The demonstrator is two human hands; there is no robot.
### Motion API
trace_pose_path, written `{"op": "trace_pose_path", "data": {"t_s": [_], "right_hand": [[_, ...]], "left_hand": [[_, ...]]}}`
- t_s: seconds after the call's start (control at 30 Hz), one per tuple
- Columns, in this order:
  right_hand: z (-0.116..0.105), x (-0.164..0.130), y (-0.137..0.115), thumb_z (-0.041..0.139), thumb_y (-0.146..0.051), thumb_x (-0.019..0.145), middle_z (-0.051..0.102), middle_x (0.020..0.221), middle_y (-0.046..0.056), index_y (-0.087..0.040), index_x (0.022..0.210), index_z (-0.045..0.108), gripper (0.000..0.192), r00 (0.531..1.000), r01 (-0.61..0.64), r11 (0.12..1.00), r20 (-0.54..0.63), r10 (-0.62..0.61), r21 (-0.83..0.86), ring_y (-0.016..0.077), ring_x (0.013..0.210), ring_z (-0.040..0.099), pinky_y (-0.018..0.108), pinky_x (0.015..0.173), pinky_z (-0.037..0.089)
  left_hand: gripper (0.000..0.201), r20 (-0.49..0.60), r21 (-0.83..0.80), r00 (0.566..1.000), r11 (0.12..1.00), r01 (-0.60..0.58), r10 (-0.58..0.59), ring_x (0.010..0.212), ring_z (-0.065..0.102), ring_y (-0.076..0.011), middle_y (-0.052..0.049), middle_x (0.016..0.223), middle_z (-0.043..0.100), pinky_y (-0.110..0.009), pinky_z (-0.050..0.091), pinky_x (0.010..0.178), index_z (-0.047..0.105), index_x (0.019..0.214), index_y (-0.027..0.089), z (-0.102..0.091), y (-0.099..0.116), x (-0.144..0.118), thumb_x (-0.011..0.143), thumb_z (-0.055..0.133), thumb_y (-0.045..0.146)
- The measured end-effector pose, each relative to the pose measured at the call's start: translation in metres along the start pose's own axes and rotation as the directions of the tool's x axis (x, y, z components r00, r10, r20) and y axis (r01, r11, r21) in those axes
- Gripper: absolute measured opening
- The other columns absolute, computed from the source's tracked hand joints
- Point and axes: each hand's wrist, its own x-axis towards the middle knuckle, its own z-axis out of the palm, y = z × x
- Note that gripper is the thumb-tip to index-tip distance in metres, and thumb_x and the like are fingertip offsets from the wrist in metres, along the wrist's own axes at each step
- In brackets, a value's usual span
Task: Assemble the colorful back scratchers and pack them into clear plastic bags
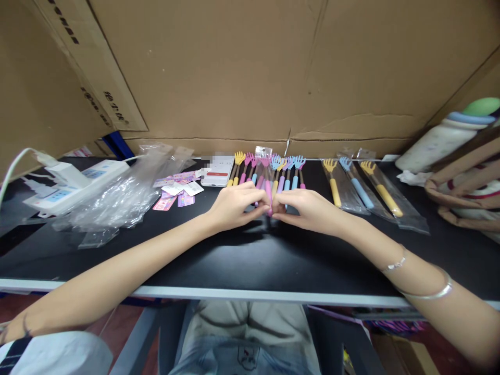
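Observation:
Both my hands meet at the middle of the black table (250, 260). My left hand (233, 207) and my right hand (308, 208) pinch the lower end of a pink back scratcher in a clear bag (266, 179), which stands tilted away from me. Just behind it lies a row of loose back scratchers (287, 172) with yellow, pink and blue claw heads. To the right lie three bagged back scratchers (365, 191), two yellow and one blue.
A heap of clear plastic bags (117, 200) and small pink cards (175, 190) lie at the left, beside a white power strip (74, 185). A phone (216, 172) lies behind. Cardboard walls (250, 73) close the back. A bottle (445, 140) and a bag (464, 192) stand at the right.

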Motion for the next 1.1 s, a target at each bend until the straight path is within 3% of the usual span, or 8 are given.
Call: {"op": "trace_pose_path", "data": {"t_s": [0.23,0.53,0.83,0.97,1.1], "right_hand": [[0.001,0.001,-0.003,0.056,-0.025,0.086,0.065,0.080,0.002,-0.019,0.086,0.063,0.008,0.998,0.053,0.998,0.038,-0.051,-0.043,0.0131,0.072,0.058,0.023,0.067,0.038],[0.005,0.001,-0.007,0.058,-0.027,0.086,0.065,0.079,0.002,-0.019,0.080,0.063,0.012,0.994,0.106,0.983,0.047,-0.100,-0.147,0.0134,0.072,0.058,0.024,0.069,0.038],[0.009,0.002,-0.012,0.052,-0.026,0.089,0.063,0.078,0.004,-0.018,0.076,0.062,0.018,0.988,0.153,0.956,0.041,-0.147,-0.250,0.0155,0.074,0.057,0.025,0.069,0.040],[0.008,0.002,-0.013,0.051,-0.025,0.090,0.063,0.079,0.005,-0.018,0.077,0.062,0.018,0.987,0.158,0.962,0.036,-0.154,-0.221,0.0158,0.075,0.057,0.026,0.070,0.040],[0.006,0.001,-0.011,0.054,-0.027,0.088,0.065,0.079,0.003,-0.019,0.078,0.063,0.016,0.995,0.095,0.988,0.019,-0.093,-0.126,0.0141,0.074,0.059,0.024,0.069,0.040]], "left_hand": [[0.019,0.066,0.021,0.997,0.999,0.028,-0.029,0.076,0.054,-0.0139,0.001,0.077,0.064,-0.024,0.038,0.064,0.062,0.091,0.021,-0.002,-0.004,0.000,0.094,0.048,0.033],[0.034,0.202,0.046,0.979,0.998,-0.047,0.037,0.102,0.055,-0.0198,-0.005,0.117,0.062,-0.029,0.043,0.081,0.060,0.108,0.020,-0.001,0.000,0.000,0.085,0.058,0.045],[0.028,0.179,0.082,0.984,0.997,-0.008,-0.007,0.095,0.059,-0.0171,-0.003,0.109,0.065,-0.026,0.043,0.074,0.062,0.101,0.020,0.002,0.002,0.000,0.083,0.058,0.041],[0.028,0.208,0.076,0.978,0.997,0.018,-0.033,0.093,0.059,-0.0168,-0.003,0.107,0.066,-0.026,0.043,0.071,0.063,0.102,0.021,0.001,0.001,0.001,0.083,0.059,0.041],[0.026,0.258,-0.036,0.966,0.998,0.043,-0.033,0.097,0.059,-0.0172,-0.003,0.112,0.064,-0.026,0.043,0.077,0.065,0.101,0.021,-0.003,-0.003,0.003,0.088,0.055,0.041]]}}
